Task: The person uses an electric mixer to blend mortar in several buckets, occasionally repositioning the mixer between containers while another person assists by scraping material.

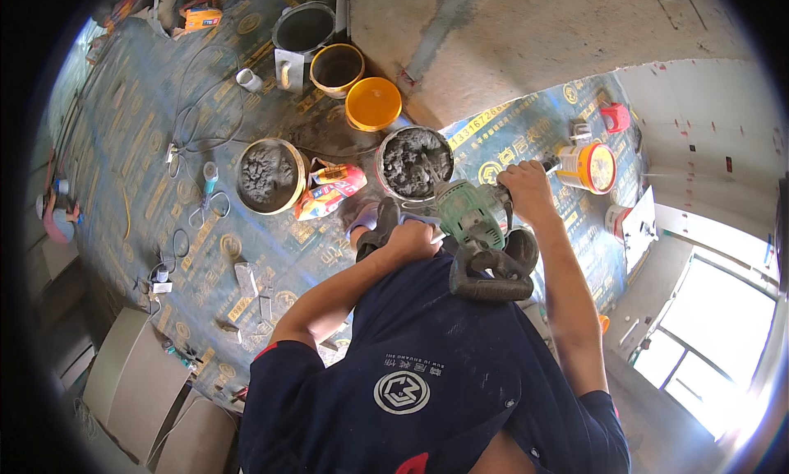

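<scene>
A green electric mixer drill (pixel 470 214) hangs before me, its black rear handle towards my body. Its metal shaft reaches into a bucket of wet grey mortar (pixel 414 163). My right hand (pixel 527 189) is closed around a black side handle on the drill's right. On the drill's left, my left hand (pixel 416 242) is closed around a pale handle, mostly hidden in the fist. Left of the mixing bucket lies a red and yellow paper bag (pixel 333 189), beside a second bucket with grey mortar (pixel 271 175). Whether the mixing paddle turns cannot be told.
Orange buckets (pixel 373 104) and a black tub (pixel 304 27) stand beyond, near a trowel (pixel 288 71). Cables (pixel 200 142) and a green corded tool (pixel 210 177) lie on the printed floor sheeting at left. A yellow bucket (pixel 587 168) stands at right. Another person (pixel 58 222) is far left.
</scene>
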Available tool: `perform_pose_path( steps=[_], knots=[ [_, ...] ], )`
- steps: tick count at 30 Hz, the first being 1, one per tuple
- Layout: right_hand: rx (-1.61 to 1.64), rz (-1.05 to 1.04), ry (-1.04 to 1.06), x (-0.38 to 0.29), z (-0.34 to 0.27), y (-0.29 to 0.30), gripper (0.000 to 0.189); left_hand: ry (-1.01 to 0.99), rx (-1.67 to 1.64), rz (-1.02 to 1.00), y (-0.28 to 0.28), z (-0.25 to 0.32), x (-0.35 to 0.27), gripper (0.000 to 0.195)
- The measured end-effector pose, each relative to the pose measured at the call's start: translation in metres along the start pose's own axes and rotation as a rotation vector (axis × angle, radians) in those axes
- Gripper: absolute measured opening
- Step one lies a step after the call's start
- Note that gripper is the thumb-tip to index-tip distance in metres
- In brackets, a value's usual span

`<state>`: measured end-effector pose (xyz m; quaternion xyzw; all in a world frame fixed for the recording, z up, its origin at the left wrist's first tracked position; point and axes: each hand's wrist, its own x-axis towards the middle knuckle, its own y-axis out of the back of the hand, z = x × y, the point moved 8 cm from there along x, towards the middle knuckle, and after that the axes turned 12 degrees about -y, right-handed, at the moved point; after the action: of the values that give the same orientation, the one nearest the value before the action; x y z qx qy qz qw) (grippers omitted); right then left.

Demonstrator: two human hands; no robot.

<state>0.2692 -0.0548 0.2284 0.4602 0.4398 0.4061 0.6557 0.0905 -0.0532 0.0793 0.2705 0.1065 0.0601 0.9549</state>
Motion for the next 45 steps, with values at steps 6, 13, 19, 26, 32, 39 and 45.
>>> perform_pose_path(
  steps=[6,13,19,26,32,39,45],
  knots=[
    [0.01,-0.006,-0.052,-0.015,0.0,-0.004,0.013,-0.023,-0.013,-0.081,-0.01,-0.006,0.001,0.042],
    [0.044,-0.032,-0.135,-0.035,0.004,-0.01,0.015,-0.084,-0.024,-0.131,-0.014,-0.001,0.003,0.034],
    [0.09,-0.037,-0.207,-0.053,0.008,-0.016,0.017,-0.156,-0.059,-0.111,-0.014,0.003,0.004,0.035],
    [0.144,-0.016,-0.269,-0.063,0.003,-0.017,0.015,-0.25,-0.057,-0.167,-0.022,-0.007,0.002,0.032],
    [0.14,0.013,-0.286,-0.069,-0.002,-0.019,0.013,-0.303,-0.013,-0.21,-0.027,-0.013,-0.002,0.037],
    [0.155,0.03,-0.321,-0.076,-0.008,-0.021,0.012,-0.218,-0.114,-0.275,0.005,0.006,-0.01,0.033],
    [0.143,0.036,-0.342,-0.078,-0.016,-0.02,0.013,-0.215,-0.061,-0.257,0.006,-0.004,-0.014,0.035]
  ],
)
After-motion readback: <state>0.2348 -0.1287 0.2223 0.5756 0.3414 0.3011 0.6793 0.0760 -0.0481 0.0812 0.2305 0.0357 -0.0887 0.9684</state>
